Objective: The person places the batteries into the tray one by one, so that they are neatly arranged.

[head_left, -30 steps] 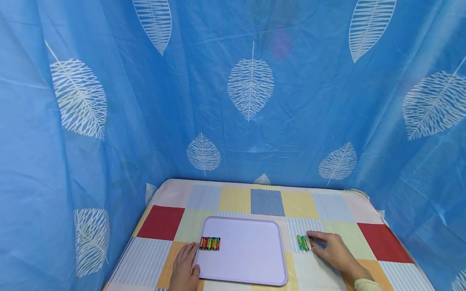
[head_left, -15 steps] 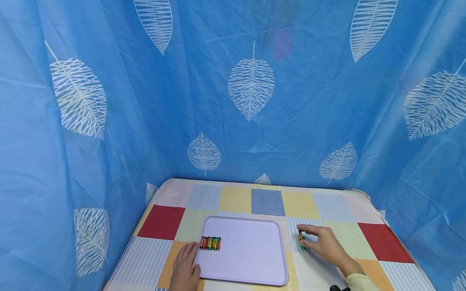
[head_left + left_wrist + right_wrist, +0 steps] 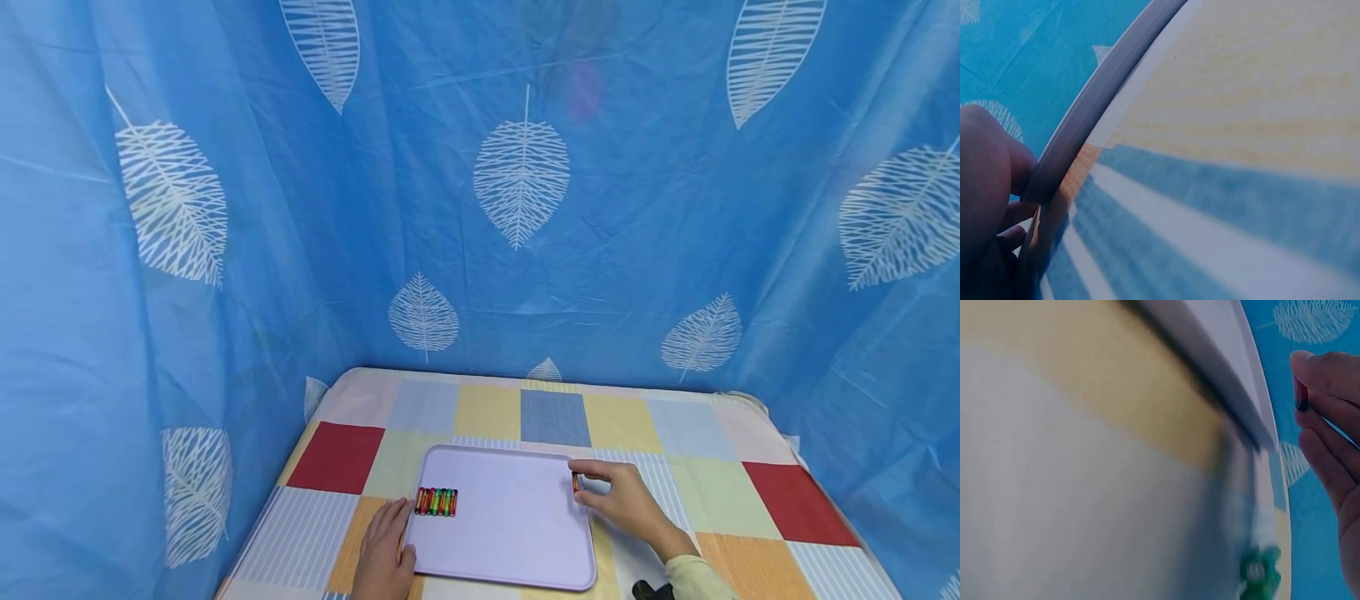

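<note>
Over the right rim of a lavender tray, my right hand pinches a red and black battery between thumb and fingers. The same battery stands roughly upright in the right wrist view. At the tray's left side lies a row of several red and green batteries, side by side. My left hand rests against the left rim beside that row, fingers extended. Its fingertips touch the tray wall in the left wrist view. Blurred green batteries show low in the right wrist view; in the head view my right hand hides them.
A patchwork cloth covers the table under the tray. Blue curtains with white leaf prints hang behind and at both sides. A black object sits by the right sleeve.
My right hand has picked up the red and black battery from the cloth and carried it left, past the green batteries, to the tray's right rim. The left hand stays in place.
</note>
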### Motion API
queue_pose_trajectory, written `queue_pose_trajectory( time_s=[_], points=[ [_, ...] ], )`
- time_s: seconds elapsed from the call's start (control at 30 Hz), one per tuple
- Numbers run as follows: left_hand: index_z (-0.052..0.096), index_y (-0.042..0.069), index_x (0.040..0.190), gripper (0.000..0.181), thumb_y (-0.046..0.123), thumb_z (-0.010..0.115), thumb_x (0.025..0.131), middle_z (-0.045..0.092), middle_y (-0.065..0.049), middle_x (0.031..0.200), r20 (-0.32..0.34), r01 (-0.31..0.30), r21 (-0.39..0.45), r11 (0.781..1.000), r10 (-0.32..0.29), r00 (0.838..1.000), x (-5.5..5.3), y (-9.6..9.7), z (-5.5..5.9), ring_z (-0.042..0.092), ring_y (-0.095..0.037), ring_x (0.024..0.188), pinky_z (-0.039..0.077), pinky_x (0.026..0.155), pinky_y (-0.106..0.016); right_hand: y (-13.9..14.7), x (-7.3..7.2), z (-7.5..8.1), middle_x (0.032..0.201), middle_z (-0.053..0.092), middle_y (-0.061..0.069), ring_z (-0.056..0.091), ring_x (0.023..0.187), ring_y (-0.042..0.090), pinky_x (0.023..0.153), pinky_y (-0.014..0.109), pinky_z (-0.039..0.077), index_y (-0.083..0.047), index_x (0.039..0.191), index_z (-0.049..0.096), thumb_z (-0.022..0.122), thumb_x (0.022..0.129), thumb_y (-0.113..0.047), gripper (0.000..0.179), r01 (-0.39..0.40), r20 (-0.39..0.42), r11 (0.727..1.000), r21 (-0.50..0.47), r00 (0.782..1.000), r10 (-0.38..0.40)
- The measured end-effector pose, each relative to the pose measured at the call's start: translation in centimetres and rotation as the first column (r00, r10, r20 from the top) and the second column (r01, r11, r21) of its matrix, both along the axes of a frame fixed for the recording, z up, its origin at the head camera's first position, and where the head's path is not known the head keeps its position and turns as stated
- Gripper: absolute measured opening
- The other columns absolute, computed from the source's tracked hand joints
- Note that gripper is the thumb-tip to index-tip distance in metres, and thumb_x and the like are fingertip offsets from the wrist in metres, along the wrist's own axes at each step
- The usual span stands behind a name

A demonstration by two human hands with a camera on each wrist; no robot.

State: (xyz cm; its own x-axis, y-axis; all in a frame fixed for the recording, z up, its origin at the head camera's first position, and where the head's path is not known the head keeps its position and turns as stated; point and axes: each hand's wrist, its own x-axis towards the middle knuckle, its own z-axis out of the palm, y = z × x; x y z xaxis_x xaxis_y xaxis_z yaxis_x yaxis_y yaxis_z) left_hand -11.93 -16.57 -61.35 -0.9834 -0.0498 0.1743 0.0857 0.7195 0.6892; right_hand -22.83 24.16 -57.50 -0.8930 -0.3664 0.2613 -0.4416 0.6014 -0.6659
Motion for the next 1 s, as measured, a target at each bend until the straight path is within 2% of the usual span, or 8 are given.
queue_pose_trajectory(
  time_s=[0.33,0.63,0.9,1.0],
  points=[
    [0.06,-0.002,0.151,0.063,-0.003,0.068,0.089,0.057,-0.024,0.157,0.001,-0.016,0.01,1.0,0.016,1.0,0.1,0.1,-0.1,0.041,-0.051,0.153,0.03,0.126,-0.074,-4.4,0.1,-0.5,0.127,0.081,0.006,0.079,0.115,0.027,0.101,0.046,0.066,-0.006,0.13,0.079,0.09,0.087,-0.009,0.045,-0.018,0.032,0.997,-0.072,0.999,0.021],
    [0.059,-0.002,0.152,0.063,-0.001,0.068,0.09,0.056,-0.024,0.158,0.021,-0.008,0.011,1.0,0.008,1.0,0.1,0.1,0.2,0.04,-0.051,0.154,0.029,0.127,-0.074,-7.3,0.3,-1.0,0.125,0.082,0.007,0.08,0.112,0.028,0.1,0.041,0.067,-0.004,0.129,0.08,0.09,0.086,-0.006,0.044,-0.077,-0.019,0.992,-0.102,0.997,0.075],
    [0.059,-0.002,0.153,0.063,-0.001,0.067,0.091,0.055,-0.024,0.16,0.054,-0.018,0.034,0.999,0.016,0.998,0.1,0.2,0.4,0.037,-0.051,0.156,0.026,0.129,-0.073,-10.1,0.6,-1.0,0.129,0.081,0.004,0.079,0.117,0.026,0.105,0.04,0.065,-0.006,0.132,0.078,0.089,0.089,-0.009,0.045,-0.133,0.05,0.983,-0.125,0.989,0.14],
    [0.059,-0.003,0.152,0.063,-0.002,0.067,0.09,0.055,-0.025,0.159,0.035,-0.014,0.034,0.999,0.013,0.999,0.2,0.3,0.4,0.038,-0.052,0.155,0.027,0.128,-0.074,-11.1,0.7,-1.1,0.129,0.081,0.005,0.079,0.116,0.028,0.103,0.04,0.065,-0.004,0.132,0.078,0.089,0.089,-0.009,0.044,-0.152,0.041,0.979,-0.137,0.986,0.159]
  ],
)
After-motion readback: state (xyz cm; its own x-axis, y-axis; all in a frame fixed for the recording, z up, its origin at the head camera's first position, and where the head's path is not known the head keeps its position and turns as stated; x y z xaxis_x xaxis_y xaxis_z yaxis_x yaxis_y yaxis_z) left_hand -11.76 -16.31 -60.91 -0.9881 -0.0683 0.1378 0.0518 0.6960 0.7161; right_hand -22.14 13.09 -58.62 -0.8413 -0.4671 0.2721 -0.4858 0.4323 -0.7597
